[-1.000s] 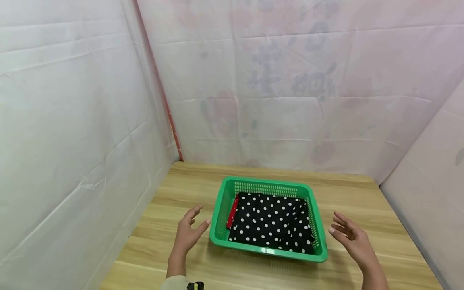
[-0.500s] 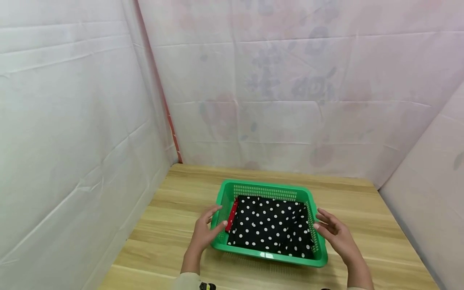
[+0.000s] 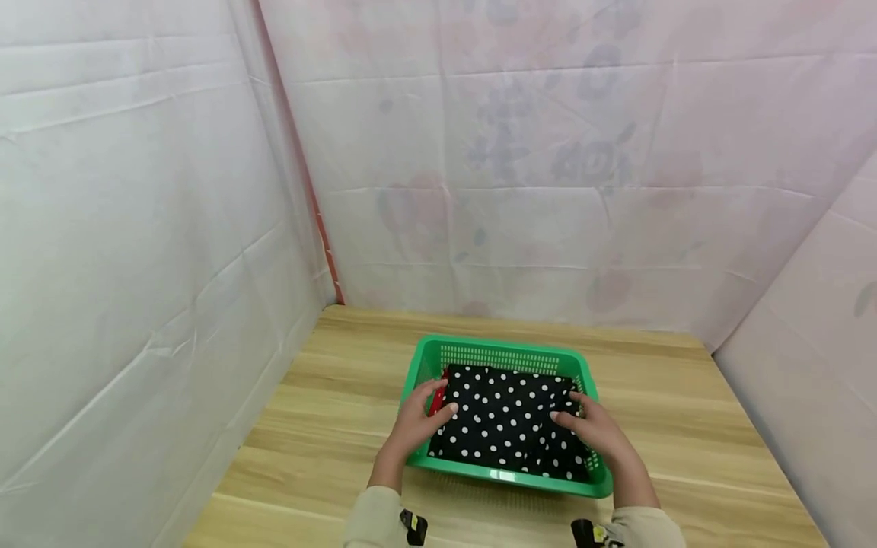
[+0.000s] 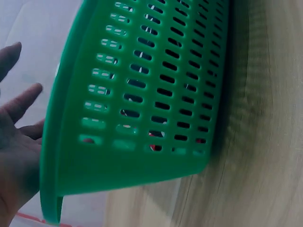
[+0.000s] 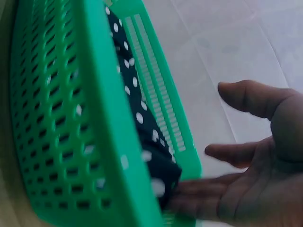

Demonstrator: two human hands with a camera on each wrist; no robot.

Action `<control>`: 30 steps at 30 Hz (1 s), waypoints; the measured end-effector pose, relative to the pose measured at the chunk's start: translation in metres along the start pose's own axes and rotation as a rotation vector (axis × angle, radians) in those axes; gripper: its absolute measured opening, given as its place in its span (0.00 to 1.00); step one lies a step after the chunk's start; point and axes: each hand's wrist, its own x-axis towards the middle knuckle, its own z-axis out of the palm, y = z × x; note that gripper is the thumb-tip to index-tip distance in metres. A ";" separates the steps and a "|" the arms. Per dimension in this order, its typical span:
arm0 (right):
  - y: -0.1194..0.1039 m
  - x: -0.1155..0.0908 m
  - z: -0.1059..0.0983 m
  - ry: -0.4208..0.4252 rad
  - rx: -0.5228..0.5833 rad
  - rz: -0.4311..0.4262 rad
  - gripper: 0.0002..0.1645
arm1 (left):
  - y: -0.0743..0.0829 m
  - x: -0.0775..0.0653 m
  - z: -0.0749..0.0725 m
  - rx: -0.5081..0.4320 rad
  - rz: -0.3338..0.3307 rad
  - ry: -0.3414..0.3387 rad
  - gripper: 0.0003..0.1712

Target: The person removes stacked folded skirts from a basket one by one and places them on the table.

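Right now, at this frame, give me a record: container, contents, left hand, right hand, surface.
container: green perforated plastic basket
contents: black cloth with white polka dots; red cloth along its left edge
left hand: open, over the basket's left side
right hand: open, at the black cloth's right end; contact unclear
surface: wood-grain table

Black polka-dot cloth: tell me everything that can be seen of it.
The black polka-dot cloth carries white dots and looks like thin, soft fabric. It lies roughly rectangular inside the green plastic basket, fairly flat, with creases toward its right end. A red strip shows along its left edge. The left hand is at its left side and the right hand at its right end; whether either touches it is unclear.
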 end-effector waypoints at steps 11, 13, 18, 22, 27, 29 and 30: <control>0.006 0.019 0.019 -0.049 0.012 0.053 0.43 | -0.012 0.013 0.017 0.059 -0.216 -0.112 0.38; 0.005 0.020 0.022 -0.037 0.017 0.045 0.42 | -0.014 0.014 0.018 0.035 -0.246 -0.135 0.37; 0.003 0.020 0.029 -0.008 0.038 0.033 0.38 | -0.018 0.015 0.020 0.014 -0.284 -0.205 0.36; 0.004 0.020 0.032 -0.003 0.098 0.032 0.37 | -0.018 0.015 0.021 0.018 -0.268 -0.231 0.33; 0.009 0.023 0.034 -0.009 0.156 0.048 0.34 | -0.018 0.017 0.019 -0.005 -0.205 -0.217 0.28; 0.011 0.025 0.035 -0.018 0.173 0.046 0.32 | -0.020 0.018 0.018 -0.012 -0.194 -0.218 0.29; 0.013 0.027 0.035 -0.022 0.181 0.044 0.32 | -0.020 0.019 0.018 -0.012 -0.192 -0.221 0.30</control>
